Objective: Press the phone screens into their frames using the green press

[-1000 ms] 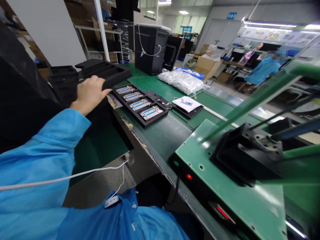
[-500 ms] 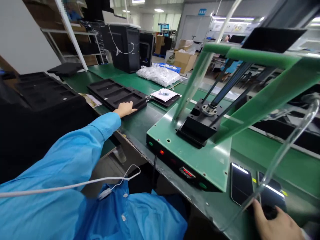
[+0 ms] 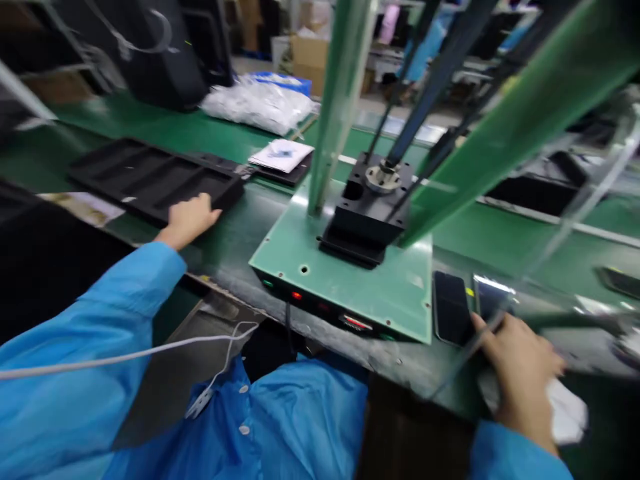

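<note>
At the left, we rest our left hand (image 3: 189, 219), fingers loosely bent, on the near edge of the black tray (image 3: 160, 179). Near right, our right hand (image 3: 523, 353) is at the near end of the right phone (image 3: 491, 297); blur hides whether it pinches. Left phone (image 3: 451, 308) lies beside the press (image 3: 345, 267).

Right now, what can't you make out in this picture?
All in the head view:
- Lower end of glare-streaked phone: hidden by right hand.
- Near wall of foam tray: partly behind left hand.
- Top of green-framed machine: cut off by upper edge.
- Digits on red display: small, blurred.
- Print on white sheet: blurred.
</note>
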`<state>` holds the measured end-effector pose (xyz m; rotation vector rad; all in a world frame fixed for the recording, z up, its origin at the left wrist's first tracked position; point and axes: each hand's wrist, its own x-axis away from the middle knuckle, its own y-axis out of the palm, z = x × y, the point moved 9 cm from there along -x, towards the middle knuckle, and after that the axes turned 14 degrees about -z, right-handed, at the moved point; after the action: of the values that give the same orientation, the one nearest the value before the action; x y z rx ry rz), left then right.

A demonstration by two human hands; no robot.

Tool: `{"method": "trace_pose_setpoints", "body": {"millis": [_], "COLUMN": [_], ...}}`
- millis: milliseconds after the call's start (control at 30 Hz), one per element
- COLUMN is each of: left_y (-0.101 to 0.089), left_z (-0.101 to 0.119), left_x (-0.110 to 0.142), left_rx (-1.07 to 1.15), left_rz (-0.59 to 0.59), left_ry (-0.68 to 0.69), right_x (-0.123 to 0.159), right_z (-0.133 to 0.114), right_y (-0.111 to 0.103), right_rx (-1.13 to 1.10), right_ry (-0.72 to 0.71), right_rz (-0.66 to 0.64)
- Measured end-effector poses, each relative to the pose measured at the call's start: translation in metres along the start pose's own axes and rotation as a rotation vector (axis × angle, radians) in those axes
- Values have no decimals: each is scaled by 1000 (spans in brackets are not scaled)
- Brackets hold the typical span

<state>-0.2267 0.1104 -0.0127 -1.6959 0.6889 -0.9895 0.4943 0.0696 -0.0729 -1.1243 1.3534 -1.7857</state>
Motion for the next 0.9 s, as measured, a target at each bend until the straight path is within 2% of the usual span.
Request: {"method": "trace_pose_setpoints", "body": {"millis": [100, 267, 433, 567, 667, 733, 767, 833, 900], "left_y": [-2, 2, 5, 8, 8, 1, -8, -33, -53], "left_z": [-2, -4, -6, -5, -9, -7, -2, 15, 42], "left_x": [-6, -15, -16, -21, -25, -19, -9, 24, 71], "left_rx": [-7, 33, 46, 0, -15, -57, -81, -75, 35], "left_rz": [-17, -26, 27, 43, 3, 15, 72, 275, 448], "left_ry": [4, 45, 46, 48, 72, 142, 203, 369, 612], "right_x": [6, -1, 8, 23, 21, 14, 10, 5, 10], "right_z": [-16, -6, -8, 4, 4, -7, -16, -42, -78], "right_y": [-17, -24, -46, -70, -73, -67, -65, -59, -51], "right_rx": [-68, -178, -372, -667, -996, -1226, -1329, -1484, -1555], "right_ry": [51, 175, 138, 109, -55, -244, -360, -630, -942], "right_rz": [-76, -74, 35, 240, 299, 238, 192, 35, -270]}}
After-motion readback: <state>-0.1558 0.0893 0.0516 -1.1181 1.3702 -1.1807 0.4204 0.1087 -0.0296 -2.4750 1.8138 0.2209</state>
